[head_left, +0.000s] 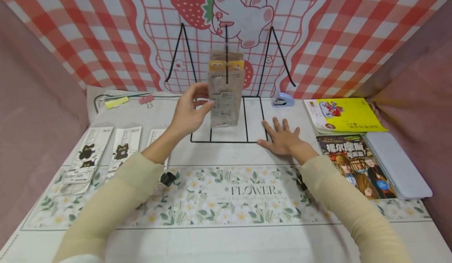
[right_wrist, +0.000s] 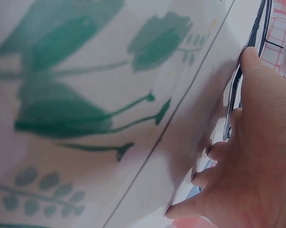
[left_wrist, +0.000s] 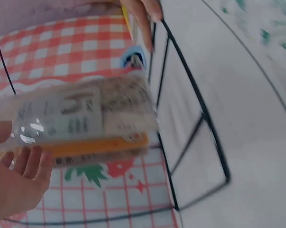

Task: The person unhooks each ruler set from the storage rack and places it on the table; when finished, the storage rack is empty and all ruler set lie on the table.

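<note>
My left hand (head_left: 190,110) pinches the left edge of a clear plastic packet (head_left: 226,108) with a printed label, thumb on its front and fingers behind. The packet overlaps the middle hook (head_left: 226,68) of a black wire display rack (head_left: 226,141). Behind it, a second packet (left_wrist: 100,146) with an orange-yellow strip shows in the left wrist view. My right hand (head_left: 282,137) lies with spread fingers on the table, its thumb and index fingertip at the right corner of the rack's base. The right wrist view shows the thumb (right_wrist: 254,61) against the black wire.
On the left lie ruler-set packets (head_left: 86,153) with black cats. Behind them are a yellow highlighter (head_left: 117,102) and a pink binder clip (head_left: 146,99). A lilac stapler (head_left: 283,99) stands right of the rack. Farther right lie a yellow book (head_left: 353,115), a comic-style book (head_left: 356,167) and a grey case (head_left: 399,165).
</note>
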A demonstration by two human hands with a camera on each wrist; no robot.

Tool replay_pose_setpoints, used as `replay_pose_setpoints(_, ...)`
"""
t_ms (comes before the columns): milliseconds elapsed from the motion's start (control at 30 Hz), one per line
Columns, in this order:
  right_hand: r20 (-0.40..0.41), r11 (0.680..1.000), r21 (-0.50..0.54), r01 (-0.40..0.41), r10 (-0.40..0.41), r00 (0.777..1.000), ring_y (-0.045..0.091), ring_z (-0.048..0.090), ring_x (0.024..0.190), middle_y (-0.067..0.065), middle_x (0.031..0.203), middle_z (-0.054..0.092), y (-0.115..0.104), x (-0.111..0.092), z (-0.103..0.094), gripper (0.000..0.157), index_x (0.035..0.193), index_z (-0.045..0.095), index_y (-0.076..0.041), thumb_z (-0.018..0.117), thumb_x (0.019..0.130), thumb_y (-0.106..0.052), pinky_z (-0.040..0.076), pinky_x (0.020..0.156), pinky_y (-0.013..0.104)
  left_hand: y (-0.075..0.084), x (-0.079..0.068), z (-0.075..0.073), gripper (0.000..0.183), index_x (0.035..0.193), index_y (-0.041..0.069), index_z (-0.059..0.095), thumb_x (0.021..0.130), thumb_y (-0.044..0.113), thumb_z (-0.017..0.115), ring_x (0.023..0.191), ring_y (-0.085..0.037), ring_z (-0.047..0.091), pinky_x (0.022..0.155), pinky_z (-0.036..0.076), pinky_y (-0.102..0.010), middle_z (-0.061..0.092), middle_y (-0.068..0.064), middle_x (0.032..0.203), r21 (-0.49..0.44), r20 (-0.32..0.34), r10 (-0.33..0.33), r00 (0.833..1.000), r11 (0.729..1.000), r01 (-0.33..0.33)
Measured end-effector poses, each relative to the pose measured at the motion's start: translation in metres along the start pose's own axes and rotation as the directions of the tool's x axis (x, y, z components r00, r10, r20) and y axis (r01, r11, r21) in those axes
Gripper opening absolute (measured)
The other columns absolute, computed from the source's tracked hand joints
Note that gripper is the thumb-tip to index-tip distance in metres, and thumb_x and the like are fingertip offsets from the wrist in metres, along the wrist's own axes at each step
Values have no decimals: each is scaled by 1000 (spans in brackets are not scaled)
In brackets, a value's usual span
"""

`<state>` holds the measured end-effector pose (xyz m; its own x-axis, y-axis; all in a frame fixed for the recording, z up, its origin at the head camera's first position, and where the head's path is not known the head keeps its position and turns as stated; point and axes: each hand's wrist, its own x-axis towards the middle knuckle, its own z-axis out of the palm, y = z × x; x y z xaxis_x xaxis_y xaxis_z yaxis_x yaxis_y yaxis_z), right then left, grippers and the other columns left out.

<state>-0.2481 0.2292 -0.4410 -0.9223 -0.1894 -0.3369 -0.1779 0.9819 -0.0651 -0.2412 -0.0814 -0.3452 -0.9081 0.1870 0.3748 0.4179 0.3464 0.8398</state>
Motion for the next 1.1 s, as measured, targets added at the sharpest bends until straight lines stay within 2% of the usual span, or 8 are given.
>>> replay_pose_setpoints(167,7,1000,-1,1,-1,1000,49,-6,149,16,164,-7,0,0,0,85,156,-3,-31,28,90,-76,7,108,82,13,6,10,30,122,4,56,93,11,63,102,-23,63,91,56,-34,65,-14,112,4,-62,15,998,1000,-15)
replay_pose_setpoints(300,9,1000,5,4,-4,1000,48,-6,149,16,164,-8,1,1,1,85,156,-3,-31,29,90,-75,7,108,82,17,7,13,23,115,5,57,94,14,62,96,-22,62,84,54,-33,65,-13,105,36,-78,15,997,999,-12)
replay_pose_setpoints(467,9,1000,10,5,-5,1000,49,-6,149,16,164,-8,1,0,1,85,156,-2,-30,31,91,-74,6,108,82,17,8,12,19,109,3,57,94,14,62,93,-23,62,78,52,-29,64,-15,101,18,-86,10,996,1000,-9)
replay_pose_setpoints(767,0,1000,2,8,-8,1000,50,-5,148,17,164,-7,1,0,-1,85,156,-2,-30,29,91,-75,7,108,83,19,9,8,17,101,2,55,94,15,62,97,-22,63,77,53,-27,62,-13,100,-26,-66,-36,997,999,34)
replay_pose_setpoints(1000,-1,1000,3,1,-1,1000,49,-5,149,16,164,-6,0,-1,-1,85,156,-1,-30,31,91,-74,7,108,82,25,2,6,15,98,4,56,93,16,63,95,-21,63,78,52,-30,62,-12,98,-4,-45,-84,995,996,84)
replay_pose_setpoints(1100,-2,1000,1,0,0,1000,49,-4,149,17,164,-6,0,-1,-1,85,156,-1,-29,31,91,-74,7,108,82,27,-4,6,16,99,4,56,93,18,63,98,-22,63,81,53,-33,62,-12,99,18,-35,-77,996,997,77)
